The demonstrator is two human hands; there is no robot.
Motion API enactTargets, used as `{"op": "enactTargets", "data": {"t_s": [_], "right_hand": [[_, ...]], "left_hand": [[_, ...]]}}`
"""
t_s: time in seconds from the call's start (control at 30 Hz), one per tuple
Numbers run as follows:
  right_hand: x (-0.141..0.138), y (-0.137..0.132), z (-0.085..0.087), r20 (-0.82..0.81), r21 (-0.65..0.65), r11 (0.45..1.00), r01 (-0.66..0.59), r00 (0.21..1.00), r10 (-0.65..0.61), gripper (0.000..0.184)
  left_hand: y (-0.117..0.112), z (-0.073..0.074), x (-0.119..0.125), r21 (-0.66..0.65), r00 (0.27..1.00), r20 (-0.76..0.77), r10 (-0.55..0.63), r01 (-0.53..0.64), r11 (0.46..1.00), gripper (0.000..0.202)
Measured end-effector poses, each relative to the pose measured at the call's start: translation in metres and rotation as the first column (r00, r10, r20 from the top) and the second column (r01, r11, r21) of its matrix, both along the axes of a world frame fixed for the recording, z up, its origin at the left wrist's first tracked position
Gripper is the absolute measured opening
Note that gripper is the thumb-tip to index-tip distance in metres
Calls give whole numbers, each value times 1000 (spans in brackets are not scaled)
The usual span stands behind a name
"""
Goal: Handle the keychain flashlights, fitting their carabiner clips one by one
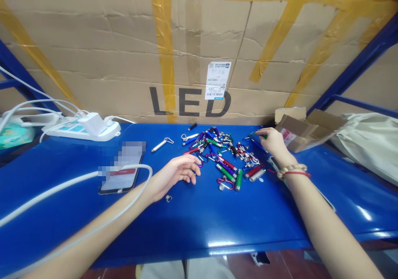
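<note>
My left hand [182,172] hovers just left of a pile of small metal keychain torches, its fingers apart, loosely bent and holding nothing. At the pile's far right my right hand [272,140] is closed in a pinch, with a bit of green showing at the fingertips; what it belongs to is hidden. The pile mixes coloured tubes, carabiner clips and small silver caps [248,156]. Nearest me lie a green tube [239,180] and a red heart-shaped carabiner [226,183]. A silver torch with a clip [160,145] lies apart on the left, and a small silver cap [168,198] lies below my left wrist.
The blue table [199,225] backs onto a large taped carton [124,63]. On the left are a phone [121,179], a white power strip [83,129] and a cable [77,183] crossing my left forearm. An open cardboard box [306,132] and a white bag [373,142] stand right.
</note>
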State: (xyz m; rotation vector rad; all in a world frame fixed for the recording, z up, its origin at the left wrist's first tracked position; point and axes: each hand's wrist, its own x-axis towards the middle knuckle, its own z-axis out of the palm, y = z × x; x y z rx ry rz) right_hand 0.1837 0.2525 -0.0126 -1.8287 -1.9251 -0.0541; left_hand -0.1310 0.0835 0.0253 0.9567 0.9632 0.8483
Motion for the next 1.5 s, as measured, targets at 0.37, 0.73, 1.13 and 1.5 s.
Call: {"op": "enactTargets", "data": {"t_s": [0.37, 0.73, 1.13, 1.5], "right_hand": [[10, -8, 1, 42, -234, 960, 155, 988, -149, 45], [8, -4, -2, 73, -235, 958, 164, 986, -151, 33], [7, -6, -1, -143, -113, 988, 110, 982, -125, 34], [-11, -10, -4, 132, -225, 972, 60, 991, -31, 43]], "left_hand": [[2, 2, -5, 18, 999, 24, 32, -33, 999, 18], [4, -1, -5, 0, 999, 16, 32, -32, 999, 17], [5, 1, -7, 33, 998, -8, 70, -70, 997, 18], [6, 1, -7, 4, 997, -9, 73, -73, 997, 17]]}}
